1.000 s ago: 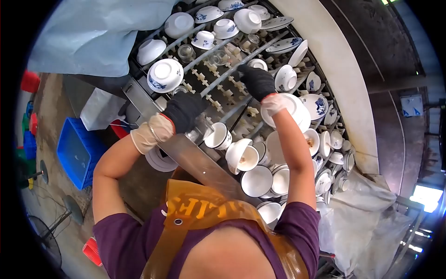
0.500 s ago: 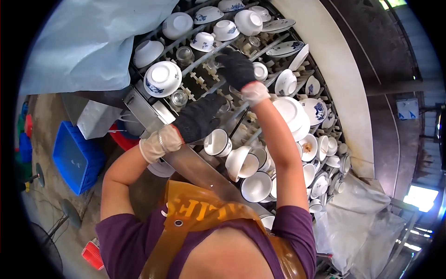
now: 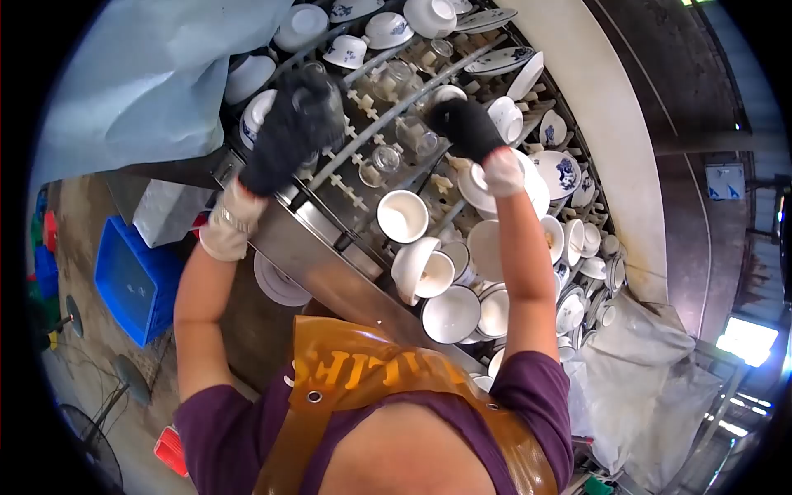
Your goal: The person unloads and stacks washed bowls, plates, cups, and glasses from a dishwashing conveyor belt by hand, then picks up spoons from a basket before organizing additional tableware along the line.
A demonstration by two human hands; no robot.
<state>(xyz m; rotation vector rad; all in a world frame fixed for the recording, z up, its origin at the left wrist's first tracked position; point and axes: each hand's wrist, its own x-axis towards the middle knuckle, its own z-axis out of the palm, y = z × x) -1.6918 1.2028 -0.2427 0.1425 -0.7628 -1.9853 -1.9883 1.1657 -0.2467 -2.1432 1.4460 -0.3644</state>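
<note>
Glasses (image 3: 381,162): clear, several standing among the pegs between the two hands.
Rack (image 3: 359,150): pale pegs in rows, crossed by slanting grey bars.
Left hand (image 3: 285,136): black glove, pale cuff, reaching over the rack's left side; blurred, so I cannot tell whether it is closed on a glass.
Right hand (image 3: 469,129): black glove, fingers curled, just beside a small bowl (image 3: 450,94); I cannot make out whether anything sits in its grip.
Far side: upturned white bowls (image 3: 301,28) and a blue-flowered cup (image 3: 345,52).
Right side: a blue-patterned plate (image 3: 554,173) leaning among other dishes.
Near side: a white cup (image 3: 403,216) by the steel edge (image 3: 330,264); close by, a bowl (image 3: 435,274) with brown scraps, then a heap of bowls and dishes reaching under the right arm.
Person: brown apron (image 3: 363,351) with yellow letters, purple sleeves (image 3: 219,437).
Floor: a blue crate (image 3: 136,280), off to the left.
</note>
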